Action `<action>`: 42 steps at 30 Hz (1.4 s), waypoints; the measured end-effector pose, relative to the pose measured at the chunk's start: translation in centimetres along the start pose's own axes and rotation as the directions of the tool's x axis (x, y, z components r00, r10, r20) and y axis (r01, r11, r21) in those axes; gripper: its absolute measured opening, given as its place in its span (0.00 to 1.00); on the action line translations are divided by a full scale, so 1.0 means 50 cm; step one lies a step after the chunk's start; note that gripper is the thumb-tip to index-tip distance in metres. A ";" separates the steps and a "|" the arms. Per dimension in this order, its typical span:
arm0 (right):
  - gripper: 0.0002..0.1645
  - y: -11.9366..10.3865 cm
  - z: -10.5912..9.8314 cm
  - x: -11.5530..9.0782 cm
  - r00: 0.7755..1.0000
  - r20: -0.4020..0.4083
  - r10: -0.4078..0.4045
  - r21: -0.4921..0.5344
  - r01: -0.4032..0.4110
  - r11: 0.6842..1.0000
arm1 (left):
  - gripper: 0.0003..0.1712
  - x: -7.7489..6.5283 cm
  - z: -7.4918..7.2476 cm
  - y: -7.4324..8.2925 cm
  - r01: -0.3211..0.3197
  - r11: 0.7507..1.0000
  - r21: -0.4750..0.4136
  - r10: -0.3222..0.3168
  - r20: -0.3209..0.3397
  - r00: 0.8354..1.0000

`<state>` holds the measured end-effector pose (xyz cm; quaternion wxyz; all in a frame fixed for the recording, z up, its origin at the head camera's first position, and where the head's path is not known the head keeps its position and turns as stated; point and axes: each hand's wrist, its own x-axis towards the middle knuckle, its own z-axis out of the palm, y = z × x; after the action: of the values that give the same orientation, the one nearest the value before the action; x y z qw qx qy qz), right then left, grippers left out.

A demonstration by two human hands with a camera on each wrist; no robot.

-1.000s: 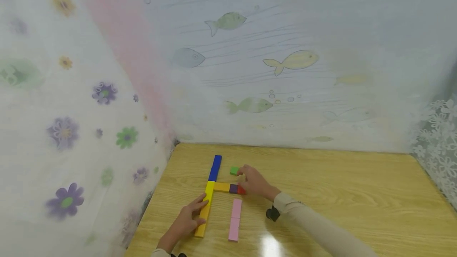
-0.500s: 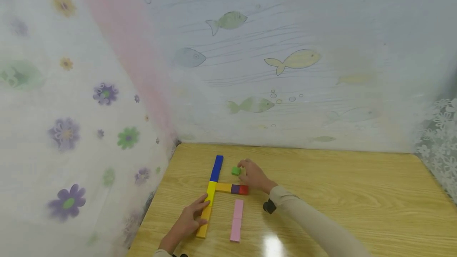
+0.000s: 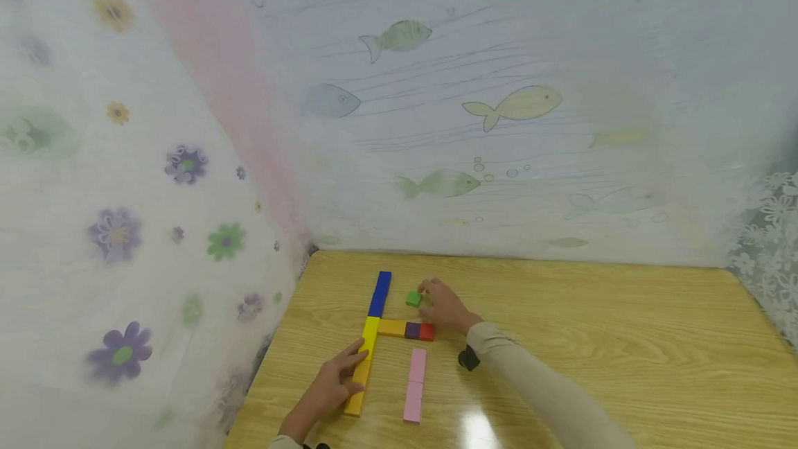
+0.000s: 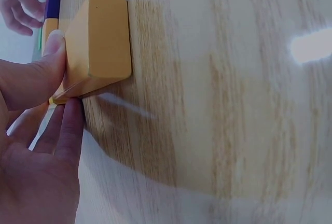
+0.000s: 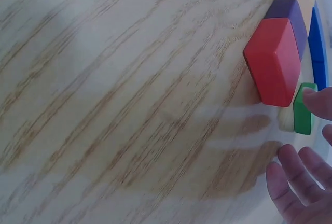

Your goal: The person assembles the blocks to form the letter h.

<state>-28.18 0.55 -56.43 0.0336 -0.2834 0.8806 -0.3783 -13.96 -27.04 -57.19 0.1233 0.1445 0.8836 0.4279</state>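
Observation:
My left hand (image 3: 327,383) grips the row of blocks at its near end, where a yellow block (image 3: 370,330) meets an orange block (image 3: 357,393). In the left wrist view, its thumb (image 4: 44,76) and fingers lie on opposite sides of the row. My right hand (image 3: 445,305) is beside a small green block (image 3: 414,298), fingers loosely bent. Its thumb (image 5: 319,103) overlaps the green block in the right wrist view; contact is unclear. Blue blocks (image 3: 379,294) continue the row at the far end. An orange block (image 3: 391,328), a purple block (image 3: 413,330) and a red block (image 3: 427,332) branch rightward.
Two pink blocks (image 3: 414,386) lie end to end, right of the main row and apart from it. The wooden table (image 3: 592,338) extends to the right. Patterned fabric walls (image 3: 530,192) rise at its back and left.
My right hand has drawn back from the red block, which now shows fully, and sits beside the green block. The left hand stays on the row.

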 end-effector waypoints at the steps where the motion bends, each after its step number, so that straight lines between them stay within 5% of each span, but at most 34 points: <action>1: 0.20 0.000 0.002 0.001 1.000 0.001 0.000 -0.002 0.000 1.000 | 0.34 -0.001 0.000 0.000 0.003 1.000 -0.001 -0.003 0.001 1.000; 9: 0.23 0.004 0.026 0.015 1.000 -0.007 -0.003 -0.056 0.002 0.998 | 0.33 0.004 0.008 -0.004 0.021 1.000 -0.010 -0.021 -0.001 1.000; 22: 0.12 0.008 0.043 0.009 0.997 -0.078 -0.015 -0.063 0.010 0.998 | 0.33 0.005 0.019 0.002 0.033 0.999 -0.012 -0.033 0.003 0.999; 36: 0.13 0.026 0.033 0.013 0.995 -0.095 -0.043 0.033 0.047 0.998 | 0.34 0.009 0.010 -0.006 0.010 0.994 -0.106 -0.006 0.038 0.999; 42: 0.13 0.017 0.029 0.017 0.995 -0.085 -0.058 0.055 0.062 0.997 | 0.34 0.000 -0.001 0.001 0.013 0.997 -0.077 -0.012 0.011 1.000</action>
<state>-28.90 -0.36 -57.92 -0.0062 -0.2927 0.8610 -0.4159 -13.96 -27.05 -57.13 0.1359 0.1363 0.8666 0.4603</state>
